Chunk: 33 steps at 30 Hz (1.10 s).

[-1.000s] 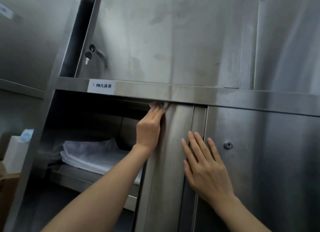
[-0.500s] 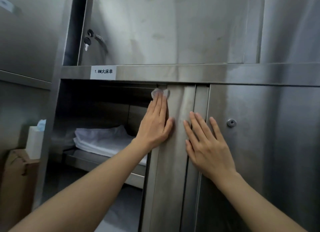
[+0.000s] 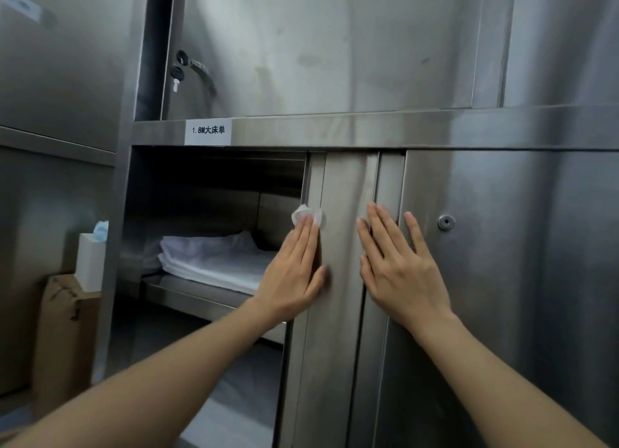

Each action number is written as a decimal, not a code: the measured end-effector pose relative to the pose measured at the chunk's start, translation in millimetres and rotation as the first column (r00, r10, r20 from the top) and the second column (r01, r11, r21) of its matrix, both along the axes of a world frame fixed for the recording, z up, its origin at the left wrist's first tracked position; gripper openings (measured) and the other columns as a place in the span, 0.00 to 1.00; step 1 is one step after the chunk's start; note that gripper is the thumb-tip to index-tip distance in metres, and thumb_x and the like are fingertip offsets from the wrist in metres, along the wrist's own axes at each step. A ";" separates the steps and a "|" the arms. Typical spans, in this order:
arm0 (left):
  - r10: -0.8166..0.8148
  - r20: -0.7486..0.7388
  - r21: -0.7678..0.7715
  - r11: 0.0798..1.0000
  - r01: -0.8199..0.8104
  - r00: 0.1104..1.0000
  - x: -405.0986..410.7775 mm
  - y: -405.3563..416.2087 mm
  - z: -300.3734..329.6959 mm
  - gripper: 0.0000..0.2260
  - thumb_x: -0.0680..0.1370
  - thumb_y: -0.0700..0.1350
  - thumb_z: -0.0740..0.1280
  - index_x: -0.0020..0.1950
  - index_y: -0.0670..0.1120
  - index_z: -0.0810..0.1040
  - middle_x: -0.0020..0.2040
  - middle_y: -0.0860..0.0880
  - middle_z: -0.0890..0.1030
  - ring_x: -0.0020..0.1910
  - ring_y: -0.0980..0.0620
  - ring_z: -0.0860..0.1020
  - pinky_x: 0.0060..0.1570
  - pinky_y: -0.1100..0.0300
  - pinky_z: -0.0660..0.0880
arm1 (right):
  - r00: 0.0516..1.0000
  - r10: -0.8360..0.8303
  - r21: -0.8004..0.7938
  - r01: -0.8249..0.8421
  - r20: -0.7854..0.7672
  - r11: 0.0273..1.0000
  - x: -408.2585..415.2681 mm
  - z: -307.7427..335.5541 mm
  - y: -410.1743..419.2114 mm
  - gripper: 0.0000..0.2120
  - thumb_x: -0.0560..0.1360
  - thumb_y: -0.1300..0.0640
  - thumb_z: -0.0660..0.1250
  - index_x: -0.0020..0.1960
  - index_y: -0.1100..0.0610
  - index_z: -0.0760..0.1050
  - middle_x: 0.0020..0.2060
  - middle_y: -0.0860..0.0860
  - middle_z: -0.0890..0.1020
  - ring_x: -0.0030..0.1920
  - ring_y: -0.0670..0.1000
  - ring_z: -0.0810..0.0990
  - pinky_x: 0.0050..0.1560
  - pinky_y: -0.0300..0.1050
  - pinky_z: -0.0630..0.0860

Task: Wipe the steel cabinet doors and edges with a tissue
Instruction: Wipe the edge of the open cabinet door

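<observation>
Our left hand (image 3: 294, 277) lies flat with straight fingers, pressing a small wad of tissue (image 3: 306, 217) against the left edge of the sliding door (image 3: 338, 280), while our right hand (image 3: 402, 273) rests open and flat where that door meets the next door (image 3: 502, 280). We judge the wipe to be partway down this edge, with the lower stretch and the broad door faces left. Most of the tissue hides under our fingertips, and the doors' lower ends are cut off.

— Sleeves anywhere?
— None; left forearm (image 3: 160, 377) and right forearm (image 3: 509, 380) bare to the frame edge.
— Rings, watch, gloves?
— Nothing worn on either grip; short, plain nails.
</observation>
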<state>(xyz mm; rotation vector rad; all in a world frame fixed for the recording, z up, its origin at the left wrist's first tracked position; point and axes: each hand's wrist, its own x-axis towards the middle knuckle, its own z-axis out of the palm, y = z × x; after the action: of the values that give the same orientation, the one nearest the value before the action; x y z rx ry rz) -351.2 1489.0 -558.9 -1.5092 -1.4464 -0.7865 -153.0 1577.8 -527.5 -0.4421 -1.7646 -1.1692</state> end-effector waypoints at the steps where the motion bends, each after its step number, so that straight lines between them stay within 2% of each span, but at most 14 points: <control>1: 0.004 -0.025 -0.014 1.000 -0.004 1.000 -4.5 -0.2 3.6 0.31 0.83 0.53 0.51 0.78 0.34 0.49 0.79 0.37 0.51 0.80 0.44 0.48 0.78 0.56 0.44 | 1.000 0.008 -0.002 -0.008 -0.001 1.000 -0.3 -0.4 0.2 0.27 0.82 0.51 0.52 0.78 0.62 0.59 0.78 0.62 0.57 0.79 0.58 0.56 0.77 0.62 0.54; 5: 0.065 -0.008 0.031 0.997 -0.065 0.998 -2.9 6.6 91.2 0.33 0.81 0.55 0.48 0.78 0.32 0.54 0.78 0.34 0.56 0.79 0.40 0.54 0.76 0.63 0.38 | 1.000 0.022 0.015 -0.022 -0.010 1.000 -0.9 0.1 1.0 0.27 0.82 0.51 0.54 0.78 0.62 0.60 0.78 0.62 0.58 0.79 0.58 0.56 0.77 0.62 0.54; 7: 0.075 0.013 0.060 0.995 -0.075 0.997 -4.3 12.7 108.4 0.33 0.81 0.55 0.47 0.78 0.33 0.53 0.79 0.35 0.56 0.79 0.41 0.53 0.77 0.60 0.41 | 1.000 0.019 0.018 -0.018 -0.017 1.000 -1.2 -0.9 1.0 0.27 0.82 0.52 0.54 0.78 0.62 0.61 0.78 0.61 0.58 0.79 0.58 0.56 0.77 0.62 0.54; 9: 0.036 0.028 0.070 0.997 -0.038 0.999 -6.1 12.9 79.2 0.33 0.82 0.56 0.49 0.80 0.36 0.50 0.80 0.38 0.51 0.80 0.45 0.49 0.78 0.57 0.43 | 1.000 0.013 0.016 -0.013 -0.014 1.000 -1.1 -0.5 0.9 0.27 0.82 0.51 0.53 0.78 0.62 0.60 0.78 0.61 0.58 0.79 0.58 0.56 0.77 0.62 0.54; 11: -0.009 0.048 0.023 1.000 0.008 0.999 -1.9 2.9 16.2 0.33 0.84 0.57 0.49 0.80 0.37 0.48 0.81 0.40 0.47 0.81 0.47 0.46 0.78 0.56 0.44 | 1.000 0.006 0.023 -0.006 -0.008 1.000 -0.7 -0.3 1.3 0.27 0.82 0.51 0.51 0.78 0.62 0.60 0.78 0.62 0.58 0.79 0.58 0.56 0.77 0.62 0.54; 14: -0.045 0.021 -0.081 0.996 0.046 0.999 -1.6 -7.7 -53.0 0.33 0.84 0.59 0.46 0.80 0.36 0.48 0.81 0.40 0.48 0.81 0.46 0.46 0.78 0.52 0.48 | 1.000 -0.001 0.014 0.001 -0.001 1.000 0.0 -0.4 0.8 0.27 0.83 0.51 0.51 0.78 0.62 0.59 0.78 0.62 0.57 0.79 0.59 0.55 0.78 0.61 0.52; 17: 0.017 -0.010 -0.037 0.999 -0.017 1.000 -9.3 2.2 -9.9 0.33 0.84 0.60 0.43 0.79 0.36 0.48 0.80 0.38 0.50 0.80 0.46 0.47 0.78 0.57 0.43 | 1.000 -0.002 0.014 0.002 0.004 1.000 -1.2 0.7 1.6 0.27 0.83 0.51 0.51 0.79 0.62 0.59 0.78 0.61 0.57 0.79 0.59 0.55 0.78 0.61 0.52; 19: 0.058 0.023 -0.002 0.998 -0.058 0.998 -7.2 8.8 42.7 0.33 0.84 0.59 0.44 0.79 0.36 0.48 0.80 0.38 0.50 0.80 0.47 0.46 0.77 0.61 0.39 | 1.000 -0.003 0.021 0.003 0.001 1.000 -1.3 -0.2 2.9 0.27 0.83 0.51 0.50 0.79 0.62 0.58 0.78 0.62 0.56 0.79 0.58 0.54 0.78 0.62 0.52; 21: 0.055 0.076 0.035 0.998 -0.058 0.996 -3.3 14.7 64.2 0.34 0.83 0.58 0.47 0.79 0.35 0.49 0.80 0.38 0.50 0.80 0.47 0.45 0.77 0.60 0.40 | 1.000 -0.002 0.030 0.002 0.002 1.000 -1.7 -0.8 2.6 0.27 0.83 0.51 0.50 0.79 0.62 0.58 0.78 0.62 0.56 0.79 0.58 0.54 0.78 0.62 0.52; 23: 0.021 0.105 0.037 0.999 -0.025 0.994 0.3 14.5 40.2 0.34 0.83 0.57 0.50 0.80 0.36 0.48 0.81 0.39 0.48 0.80 0.47 0.45 0.79 0.56 0.43 | 1.000 0.001 0.029 -0.001 0.009 1.000 -1.8 0.1 2.2 0.27 0.83 0.51 0.51 0.79 0.62 0.58 0.78 0.61 0.56 0.79 0.58 0.54 0.78 0.61 0.51; 25: 0.003 0.127 -0.016 1.000 -0.001 0.992 3.3 6.9 -15.1 0.34 0.83 0.57 0.53 0.80 0.37 0.47 0.81 0.41 0.46 0.81 0.48 0.44 0.79 0.55 0.45 | 1.000 -0.005 0.019 0.005 0.012 1.000 -1.5 0.0 2.0 0.27 0.83 0.51 0.50 0.79 0.62 0.58 0.78 0.61 0.57 0.79 0.58 0.55 0.78 0.61 0.50; 28: 0.017 0.112 -0.112 0.994 -0.004 0.994 -1.0 0.2 -73.5 0.34 0.83 0.59 0.50 0.80 0.38 0.46 0.81 0.42 0.45 0.81 0.49 0.43 0.78 0.55 0.45 | 0.999 -0.032 -0.010 0.032 0.029 0.999 -0.2 -0.6 0.2 0.27 0.83 0.50 0.49 0.79 0.61 0.58 0.79 0.61 0.56 0.79 0.58 0.54 0.78 0.61 0.50; 33: 0.032 0.103 -0.163 0.987 -0.015 0.994 0.3 -6.8 -68.9 0.34 0.82 0.60 0.47 0.80 0.41 0.41 0.80 0.46 0.39 0.80 0.52 0.38 0.78 0.59 0.39 | 0.999 -0.031 -0.111 0.034 0.033 0.993 0.3 -4.9 -9.9 0.27 0.83 0.50 0.50 0.79 0.60 0.57 0.79 0.60 0.55 0.79 0.58 0.53 0.78 0.61 0.48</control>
<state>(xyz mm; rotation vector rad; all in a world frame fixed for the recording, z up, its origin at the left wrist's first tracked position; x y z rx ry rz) -350.9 1482.3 -627.7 -1.5889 -1.6367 -0.7591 -152.7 1567.9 -532.4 -0.5233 -1.8625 -1.1086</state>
